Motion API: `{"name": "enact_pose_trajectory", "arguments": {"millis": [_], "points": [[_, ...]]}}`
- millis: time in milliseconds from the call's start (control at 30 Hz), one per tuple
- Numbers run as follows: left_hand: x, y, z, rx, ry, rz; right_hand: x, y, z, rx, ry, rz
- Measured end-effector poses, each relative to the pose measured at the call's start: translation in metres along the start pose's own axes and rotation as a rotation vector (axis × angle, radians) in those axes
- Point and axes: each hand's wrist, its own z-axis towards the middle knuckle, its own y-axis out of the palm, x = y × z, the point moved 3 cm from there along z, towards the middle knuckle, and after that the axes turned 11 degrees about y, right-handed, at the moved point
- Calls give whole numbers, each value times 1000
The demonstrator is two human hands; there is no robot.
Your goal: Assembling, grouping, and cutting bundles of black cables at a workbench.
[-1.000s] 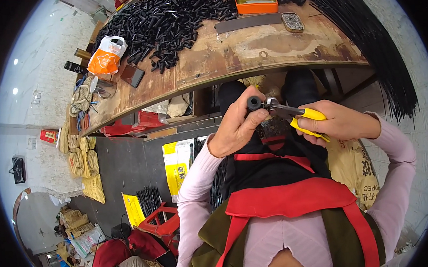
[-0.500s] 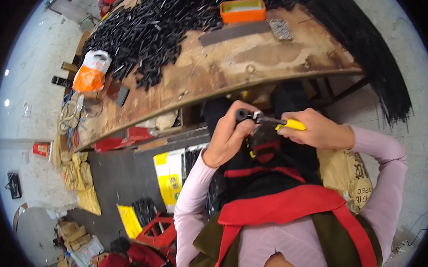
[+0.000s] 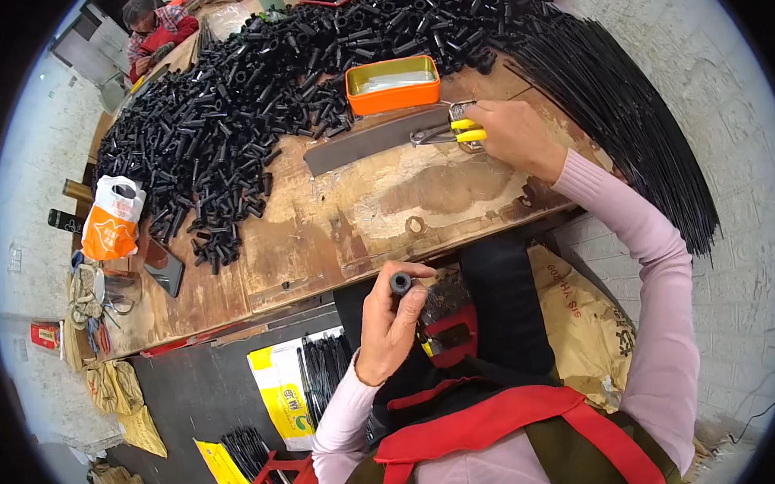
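Note:
My left hand [image 3: 387,328] is closed around a short black tube [image 3: 401,284], whose round open end faces up. It is held above my lap, just in front of the table edge. My right hand [image 3: 517,137] reaches over the table and is closed on pliers [image 3: 466,130] with yellow handles and a metal head pointing left. The pliers are over the right end of a long dark grey flat strip [image 3: 366,142]. A small block by the fingertips is mostly hidden by the hand and pliers. Behind them stands an orange tray [image 3: 394,99] with pale, thin pieces inside.
A large heap of black tubes [image 3: 226,111] covers the table's far left. Long thin black rods [image 3: 623,102] lie along the right. A phone [image 3: 164,267] and an orange-white bag [image 3: 112,221] are at the left. Another person [image 3: 158,31] sits beyond the far left.
My right hand has carried the pliers from beside the tube up over the table, away from my left hand. My left hand keeps the tube, slightly lower. The view has shifted toward the table.

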Motion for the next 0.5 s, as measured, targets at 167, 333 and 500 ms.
{"name": "enact_pose_trajectory", "arguments": {"millis": [167,333,500], "points": [[-4,7,5,-52,-33,-2,13,2,2,39,19,140],[10,19,-9,-126,-6,20,33,3,15,-257,348,491],[26,27,-26,-133,20,34,46,12,16,-395,586,1062]]}}
